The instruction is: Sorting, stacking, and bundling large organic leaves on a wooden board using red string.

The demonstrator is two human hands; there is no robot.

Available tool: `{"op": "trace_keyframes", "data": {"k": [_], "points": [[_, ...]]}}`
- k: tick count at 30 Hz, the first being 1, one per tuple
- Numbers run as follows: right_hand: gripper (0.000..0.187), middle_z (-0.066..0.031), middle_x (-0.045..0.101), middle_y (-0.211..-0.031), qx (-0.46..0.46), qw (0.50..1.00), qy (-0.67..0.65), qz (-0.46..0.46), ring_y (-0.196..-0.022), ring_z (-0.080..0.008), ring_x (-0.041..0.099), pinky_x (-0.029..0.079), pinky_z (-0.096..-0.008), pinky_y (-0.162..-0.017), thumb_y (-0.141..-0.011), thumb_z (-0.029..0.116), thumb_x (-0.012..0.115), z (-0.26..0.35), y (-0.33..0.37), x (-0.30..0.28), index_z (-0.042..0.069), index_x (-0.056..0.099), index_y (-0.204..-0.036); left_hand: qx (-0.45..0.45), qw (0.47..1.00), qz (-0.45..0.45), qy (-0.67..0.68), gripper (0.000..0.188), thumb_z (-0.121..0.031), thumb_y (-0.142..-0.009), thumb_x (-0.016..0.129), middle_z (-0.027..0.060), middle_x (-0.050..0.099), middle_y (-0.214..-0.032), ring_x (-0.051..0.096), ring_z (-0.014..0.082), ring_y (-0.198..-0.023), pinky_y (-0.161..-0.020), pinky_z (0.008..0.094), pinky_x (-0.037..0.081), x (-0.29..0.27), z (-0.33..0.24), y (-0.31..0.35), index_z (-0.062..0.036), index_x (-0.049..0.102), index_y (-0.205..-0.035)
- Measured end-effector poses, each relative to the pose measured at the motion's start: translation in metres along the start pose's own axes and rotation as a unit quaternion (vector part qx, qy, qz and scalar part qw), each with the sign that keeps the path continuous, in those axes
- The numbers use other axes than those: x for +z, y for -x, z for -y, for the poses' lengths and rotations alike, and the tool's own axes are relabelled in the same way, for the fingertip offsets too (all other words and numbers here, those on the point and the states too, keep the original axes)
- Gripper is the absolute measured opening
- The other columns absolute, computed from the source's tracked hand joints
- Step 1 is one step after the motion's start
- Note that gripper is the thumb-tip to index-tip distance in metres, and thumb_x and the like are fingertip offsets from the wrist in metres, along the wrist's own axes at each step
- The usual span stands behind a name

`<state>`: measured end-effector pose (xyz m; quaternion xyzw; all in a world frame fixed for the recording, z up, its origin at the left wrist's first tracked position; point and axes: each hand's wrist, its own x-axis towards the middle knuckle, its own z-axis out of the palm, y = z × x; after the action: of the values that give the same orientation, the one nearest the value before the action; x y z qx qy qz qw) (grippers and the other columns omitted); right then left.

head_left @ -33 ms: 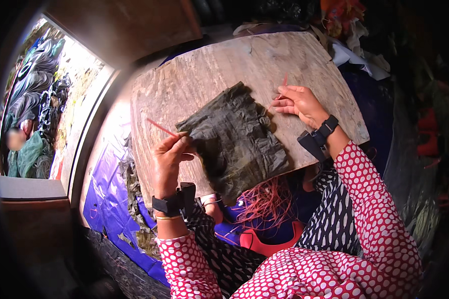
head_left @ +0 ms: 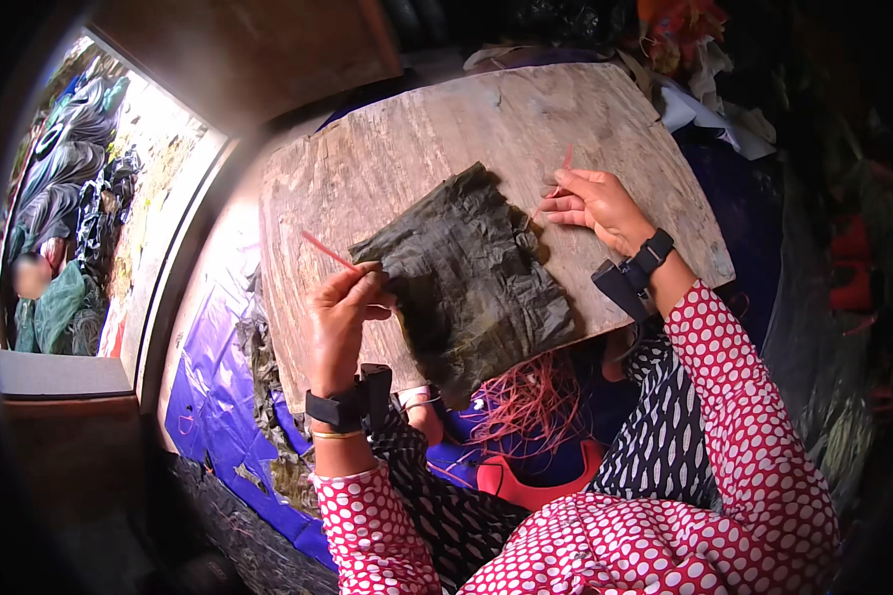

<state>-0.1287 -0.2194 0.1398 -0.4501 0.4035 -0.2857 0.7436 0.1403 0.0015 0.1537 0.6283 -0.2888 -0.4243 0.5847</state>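
A dark grey-green, crinkled square bundle, perhaps of dried leaves or seaweed, lies tilted on a wooden board, its near corner over the front edge. At its left side my left hand is closed, pinching a pink string whose end sticks up to the left. My right hand, beyond the bundle's right side, pinches a pink string end between thumb and fingers. Whether both ends belong to one string running beneath the bundle is hidden.
Below the board's front edge hangs a tangle of pink strings near a red plastic piece. Purple sheeting spreads at the left. Through an opening, netting and dark bundles show. Crumpled white material lies at the far right.
My left hand has shifted very slightly to the right with its string end. The right hand and the bundle look the same.
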Motion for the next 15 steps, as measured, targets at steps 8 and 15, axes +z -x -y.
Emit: {"op": "trace_keyframes", "data": {"k": [8, 15], "points": [[0.014, -0.0026, 0.064, -0.080, -0.314, 0.892, 0.318, 0.067, -0.075, -0.0090, 0.061, 0.047, -0.0219, -0.064, -0.088, 0.007, 0.064, -0.011, 0.015, 0.055, 0.001, 0.070, -0.099, 0.131, 0.965, -0.033, -0.225, 0.022, -0.005, -0.086, 0.065, 0.0043, 0.068, -0.077, 0.059, 0.0076, -0.058, -0.050, 0.0220, 0.047, 0.040, 0.006, -0.008, -0.0059, 0.068, -0.107], [0.014, -0.0071, 0.063, -0.081, -0.380, 0.831, 0.393, 0.101, -0.071, -0.0161, 0.060, 0.047, -0.0268, -0.064, -0.084, 0.002, 0.065, -0.016, 0.031, 0.090, 0.002, 0.070, -0.097, 0.252, 0.896, -0.048, -0.361, 0.010, -0.013, -0.086, 0.063, 0.0195, 0.065, -0.076, 0.064, 0.0372, -0.070, -0.060, 0.0392, 0.050, 0.055, 0.006, -0.013, -0.0063, 0.066, -0.094]]}}
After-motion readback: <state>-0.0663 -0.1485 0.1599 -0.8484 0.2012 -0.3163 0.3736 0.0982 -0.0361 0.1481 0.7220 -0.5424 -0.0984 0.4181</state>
